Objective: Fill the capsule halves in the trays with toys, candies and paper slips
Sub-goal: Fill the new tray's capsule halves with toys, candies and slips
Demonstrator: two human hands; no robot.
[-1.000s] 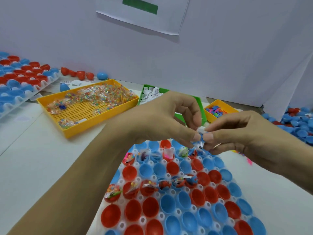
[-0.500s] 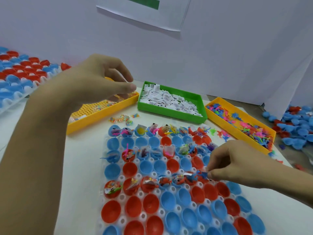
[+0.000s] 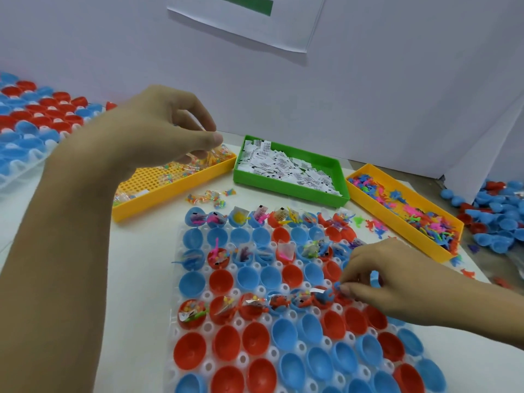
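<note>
Both hands nearly unmoved: left hand (image 3: 158, 131), right hand (image 3: 377, 276).

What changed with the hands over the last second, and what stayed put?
The hands split apart from above the tray. The left hand went up and left to the yellow candy tray, fingers curled over the packets. The right hand dropped to the filled row of the capsule tray, pinching a small blue toy. The green slip tray and the toy tray stayed put.
</note>
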